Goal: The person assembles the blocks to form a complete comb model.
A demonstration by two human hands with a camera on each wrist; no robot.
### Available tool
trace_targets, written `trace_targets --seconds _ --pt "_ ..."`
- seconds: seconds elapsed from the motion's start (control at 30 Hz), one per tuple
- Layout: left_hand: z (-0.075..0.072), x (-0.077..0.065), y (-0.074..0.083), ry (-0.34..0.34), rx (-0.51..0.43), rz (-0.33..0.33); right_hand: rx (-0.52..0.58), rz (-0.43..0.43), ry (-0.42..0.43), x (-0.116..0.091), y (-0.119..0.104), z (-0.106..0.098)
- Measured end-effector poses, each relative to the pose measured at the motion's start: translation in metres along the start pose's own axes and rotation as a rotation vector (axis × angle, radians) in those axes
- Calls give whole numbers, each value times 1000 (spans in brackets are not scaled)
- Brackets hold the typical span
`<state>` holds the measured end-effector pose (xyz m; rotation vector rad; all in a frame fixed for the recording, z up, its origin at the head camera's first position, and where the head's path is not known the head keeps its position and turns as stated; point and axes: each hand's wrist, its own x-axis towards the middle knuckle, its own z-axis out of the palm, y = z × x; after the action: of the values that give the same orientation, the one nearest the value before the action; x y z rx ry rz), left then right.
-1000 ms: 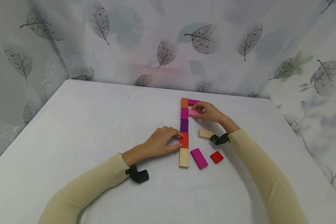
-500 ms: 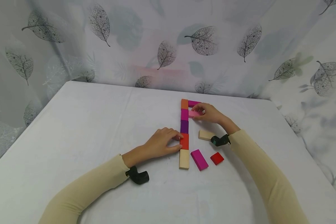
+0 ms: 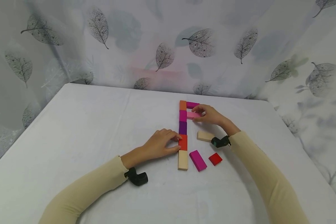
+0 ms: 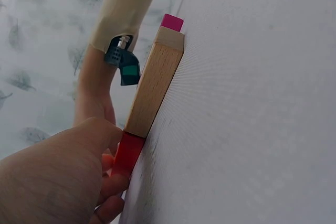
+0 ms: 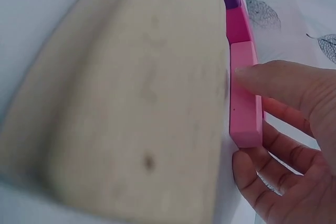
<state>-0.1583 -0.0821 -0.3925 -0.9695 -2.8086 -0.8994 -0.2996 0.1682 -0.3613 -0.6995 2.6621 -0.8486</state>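
My left hand [image 3: 161, 143] lies at the left side of a red-orange block [image 3: 183, 142], thumb and index finger at its two ends; in the left wrist view this block [image 4: 128, 153] shows between them. The block is part of a straight row, with a natural wood block [image 3: 183, 160] at the near end and purple [image 3: 183, 128], magenta [image 3: 183, 116] and orange [image 3: 183, 105] blocks beyond. My right hand [image 3: 208, 114] pinches a pink block [image 5: 244, 98], whose end meets the magenta block of the row. Behind it, another magenta block [image 3: 192, 105] extends right from the orange one.
Right of the row lie a loose wood block [image 3: 204, 136], a magenta block [image 3: 198, 161] and a small red block [image 3: 215, 159]. The loose wood block sits under the right wrist camera [image 3: 220, 142]. A white cloth covers the table [image 3: 100, 124]; a leaf-print curtain [image 3: 114, 46] stands behind.
The whole head view shifts slightly down and left. Both hands stay at their blocks, and the blocks keep their places.
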Motion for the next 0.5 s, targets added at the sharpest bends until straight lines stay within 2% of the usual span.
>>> trace_targets --seconds 0.5 --pt "2 0 0 8 -6 5 36 12 8 -13 10 -8"
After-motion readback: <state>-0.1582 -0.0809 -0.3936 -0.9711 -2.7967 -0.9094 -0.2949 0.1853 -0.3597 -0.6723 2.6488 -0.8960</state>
